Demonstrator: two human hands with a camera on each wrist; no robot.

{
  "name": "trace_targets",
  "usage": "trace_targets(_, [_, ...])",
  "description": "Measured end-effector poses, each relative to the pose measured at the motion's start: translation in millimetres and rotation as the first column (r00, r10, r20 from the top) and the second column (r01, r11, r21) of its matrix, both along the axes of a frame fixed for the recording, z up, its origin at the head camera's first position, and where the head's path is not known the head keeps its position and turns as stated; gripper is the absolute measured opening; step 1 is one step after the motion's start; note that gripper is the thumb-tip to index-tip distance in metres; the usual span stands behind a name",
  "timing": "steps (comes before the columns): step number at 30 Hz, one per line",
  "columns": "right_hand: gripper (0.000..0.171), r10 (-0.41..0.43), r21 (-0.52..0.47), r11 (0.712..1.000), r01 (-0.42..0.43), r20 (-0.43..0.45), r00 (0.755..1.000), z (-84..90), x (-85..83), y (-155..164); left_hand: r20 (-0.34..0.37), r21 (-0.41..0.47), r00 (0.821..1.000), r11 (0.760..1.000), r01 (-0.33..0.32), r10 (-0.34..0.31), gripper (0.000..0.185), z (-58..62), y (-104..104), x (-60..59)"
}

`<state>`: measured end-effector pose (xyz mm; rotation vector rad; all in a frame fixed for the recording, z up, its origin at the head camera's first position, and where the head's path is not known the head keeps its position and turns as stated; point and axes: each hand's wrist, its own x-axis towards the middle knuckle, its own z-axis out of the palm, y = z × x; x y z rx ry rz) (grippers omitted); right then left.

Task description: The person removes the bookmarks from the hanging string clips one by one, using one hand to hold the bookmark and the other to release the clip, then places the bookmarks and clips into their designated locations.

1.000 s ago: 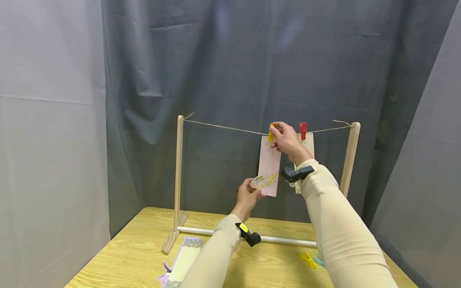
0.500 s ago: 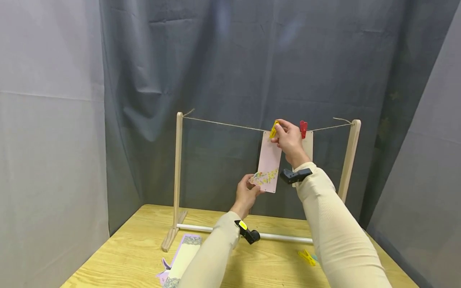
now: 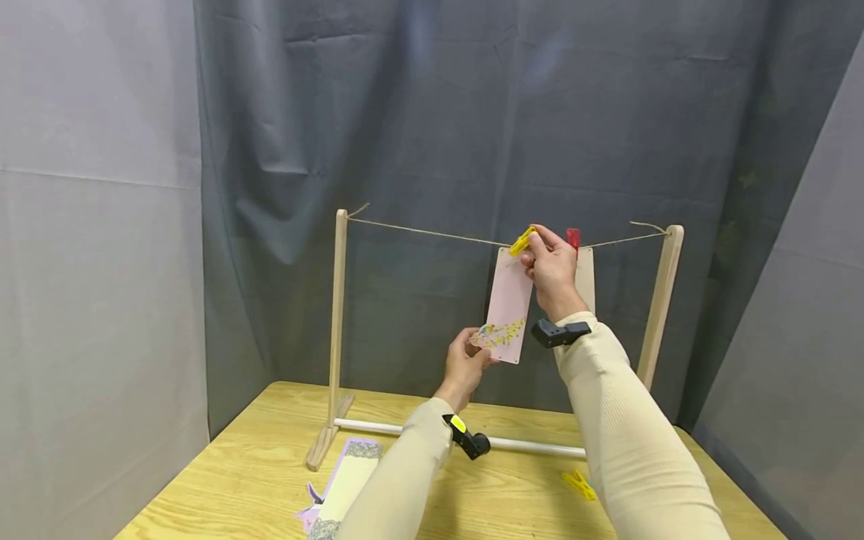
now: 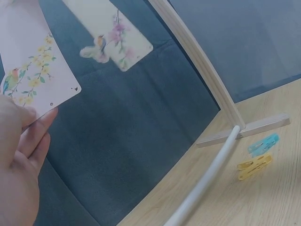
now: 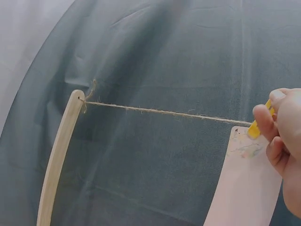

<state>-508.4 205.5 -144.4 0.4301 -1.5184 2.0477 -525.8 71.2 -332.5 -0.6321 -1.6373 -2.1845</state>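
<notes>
Your right hand (image 3: 552,264) pinches the yellow clothespin (image 3: 523,241) at the twine (image 3: 432,234), over the top edge of the pink card (image 3: 509,300), while your left hand (image 3: 464,365) pinches the card's lower left corner. The card looks light, thin and easily bent, so hold it by its edges. It is a tall pale-pink rectangle with rounded corners and a bird among yellow blossoms near its bottom, hanging just left of a second card under a red clothespin (image 3: 574,237).

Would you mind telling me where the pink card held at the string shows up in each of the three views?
Head: pink card centre, hanging below the string.
Left wrist: upper left, its lower corner pinched by the left hand.
Right wrist: lower right.
Shared landmark: the string, in the head and right wrist views.
</notes>
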Motion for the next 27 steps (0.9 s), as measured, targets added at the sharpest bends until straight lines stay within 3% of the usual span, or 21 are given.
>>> trace_targets(8, [0.032, 0.067, -0.153, 0.986, -0.069, -0.017, 0.998, 3.6, 1.5, -2.7, -0.013, 0.021, 1.000, 1.000, -0.008, 0.008, 0.039, 4.0, 3.0, -2.0])
trace_targets(17, [0.032, 0.063, -0.212, 0.975, -0.071, -0.042, 0.997, 3.2, -0.4, -4.2, -0.014, 0.014, 1.000, 1.000, -0.009, 0.009, 0.040, 6.9, 7.1, -2.4])
trace_targets(27, [0.038, 0.167, -0.372, 0.912, -0.172, -0.044, 0.985, 4.4, -2.2, -2.3, -0.015, 0.010, 0.999, 0.999, -0.034, 0.035, 0.039, 8.3, 9.6, -1.2])
